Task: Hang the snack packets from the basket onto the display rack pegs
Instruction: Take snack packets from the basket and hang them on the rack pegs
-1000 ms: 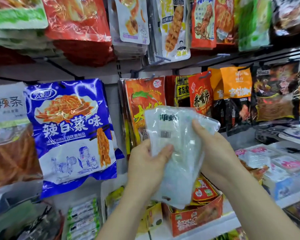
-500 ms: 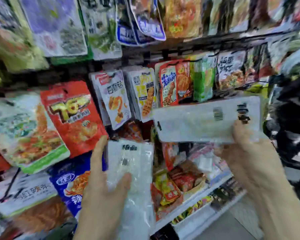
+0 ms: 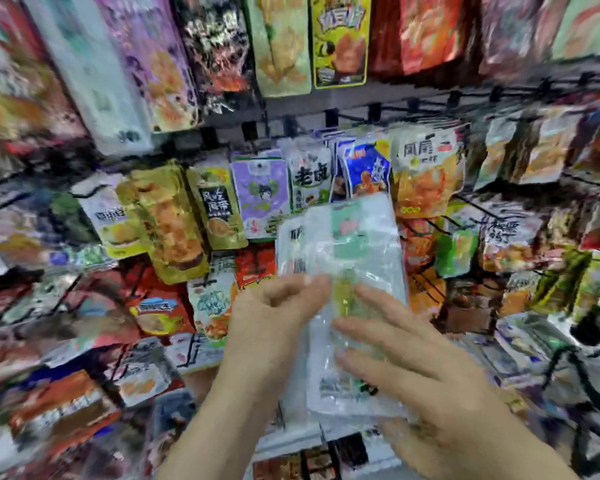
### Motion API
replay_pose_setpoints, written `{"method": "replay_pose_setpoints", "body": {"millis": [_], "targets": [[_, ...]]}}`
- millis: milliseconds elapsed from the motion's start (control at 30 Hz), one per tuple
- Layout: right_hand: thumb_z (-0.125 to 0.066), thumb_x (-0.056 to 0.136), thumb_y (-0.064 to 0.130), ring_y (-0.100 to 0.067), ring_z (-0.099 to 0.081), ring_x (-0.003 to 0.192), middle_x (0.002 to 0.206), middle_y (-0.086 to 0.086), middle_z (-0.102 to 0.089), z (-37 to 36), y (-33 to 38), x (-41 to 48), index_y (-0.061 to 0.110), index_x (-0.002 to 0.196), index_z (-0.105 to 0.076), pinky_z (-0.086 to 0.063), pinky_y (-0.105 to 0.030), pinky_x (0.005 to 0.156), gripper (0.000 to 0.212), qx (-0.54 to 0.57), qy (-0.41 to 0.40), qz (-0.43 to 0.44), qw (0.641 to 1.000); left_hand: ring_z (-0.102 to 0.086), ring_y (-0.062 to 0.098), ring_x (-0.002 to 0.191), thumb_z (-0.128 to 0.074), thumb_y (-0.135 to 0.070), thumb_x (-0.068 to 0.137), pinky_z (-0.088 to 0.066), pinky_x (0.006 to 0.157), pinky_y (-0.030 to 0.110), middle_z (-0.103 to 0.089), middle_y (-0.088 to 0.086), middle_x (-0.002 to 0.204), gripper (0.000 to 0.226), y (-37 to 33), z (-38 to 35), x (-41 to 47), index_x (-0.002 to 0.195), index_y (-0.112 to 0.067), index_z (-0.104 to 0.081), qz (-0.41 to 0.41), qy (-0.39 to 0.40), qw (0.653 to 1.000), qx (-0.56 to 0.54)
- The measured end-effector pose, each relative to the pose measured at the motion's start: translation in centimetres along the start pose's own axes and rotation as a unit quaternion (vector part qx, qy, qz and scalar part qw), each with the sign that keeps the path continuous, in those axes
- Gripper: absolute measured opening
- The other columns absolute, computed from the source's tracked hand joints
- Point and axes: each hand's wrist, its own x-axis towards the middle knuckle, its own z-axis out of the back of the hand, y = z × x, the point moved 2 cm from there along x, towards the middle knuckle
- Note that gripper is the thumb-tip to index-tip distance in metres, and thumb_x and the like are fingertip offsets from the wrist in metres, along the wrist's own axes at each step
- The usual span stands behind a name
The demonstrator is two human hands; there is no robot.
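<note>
Two whitish see-through snack packets [image 3: 347, 258] are held together, overlapping, in front of the display rack. My left hand [image 3: 274, 317] grips their left edge with curled fingers. My right hand [image 3: 413, 362] lays its fingers across the front of the packets from the right, and the lower corner of the packets runs over its palm; its thumb is hidden. Black pegs [image 3: 329, 116] stick out from the rack's rail just above the packets. The basket is not in view. The picture is blurred by motion.
Rows of hanging snack packets cover the rack: a gold one [image 3: 170, 220], a purple one [image 3: 260, 192], a blue one [image 3: 366, 168], an orange one [image 3: 426, 171]. Lower shelves [image 3: 194, 355] hold more packets. Something dark [image 3: 593, 375] stands at the right edge.
The view has swung up and to the right along the rack. My hands, which held one packet each half a second ago, have come together, and the two packets now overlap.
</note>
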Motion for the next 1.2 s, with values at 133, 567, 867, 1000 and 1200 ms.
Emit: {"method": "replay_pose_setpoints", "body": {"millis": [133,567,867,1000,1200], "targets": [[-0.046,0.089,0.064,-0.015,-0.018,0.149,0.157,0.018,-0.023,-1.6,-0.1,2.6,0.048,0.143,-0.029,-0.017,-0.025,0.115,0.059,0.037,0.046,-0.142,0.988,-0.058,0.01,0.065,-0.075,-0.032,0.065,-0.046,0.064,0.023,-0.069,0.007,0.071,0.029,-0.9,1.7,-2.0,0.07,-0.003,-0.072,-0.051,-0.066,0.996,0.031],[-0.074,0.076,0.0,-0.016,-0.07,0.067,0.084,-0.007,-0.076,-6.1,9.3,9.7,0.011,0.103,-0.066,-0.058,-0.028,0.057,0.03,0.478,-0.216,-0.348,0.777,-0.058,-0.007,0.056,-0.081,-0.015,0.071,-0.041,0.055,0.007,-0.071,-0.006,0.064,0.008,-3.7,12.4,-11.1,0.064,-0.012,-0.078,-0.043,-0.125,0.981,0.143],[-0.065,0.083,0.0,-0.023,-0.072,0.07,0.087,-0.01,-0.076,-3.8,12.3,15.4,0.008,0.092,-0.068,-0.061,-0.038,0.061,0.012,0.531,-0.2,-0.29,0.771,-0.05,-0.029,0.093,-0.072,-0.01,0.083,-0.033,0.075,-0.008,-0.06,-0.048,0.091,0.03,-8.2,20.1,-12.9,0.095,-0.038,-0.073,-0.143,-0.126,0.943,0.274],[-0.068,0.085,0.011,-0.025,-0.069,0.068,0.078,-0.008,-0.073,-3.1,13.6,19.1,0.012,0.078,-0.07,-0.058,-0.042,0.064,0.007,0.499,-0.174,-0.264,0.807,-0.052,-0.029,0.09,-0.063,-0.002,0.089,-0.034,0.074,-0.008,-0.064,-0.035,0.085,0.032,-12.2,21.5,-11.3,0.096,-0.032,-0.073,-0.209,-0.145,0.918,0.305],[-0.068,0.089,0.015,-0.018,-0.067,0.063,0.07,0.0,-0.072,-3.9,14.2,25.0,0.014,0.08,-0.072,-0.057,-0.04,0.065,0.01,0.461,-0.174,-0.214,0.844,-0.046,-0.004,0.039,-0.055,-0.014,0.087,-0.032,0.04,0.012,-0.056,-0.022,0.08,0.028,-17.8,21.4,-7.4,0.073,-0.03,-0.074,-0.205,-0.096,0.905,0.36]]}}
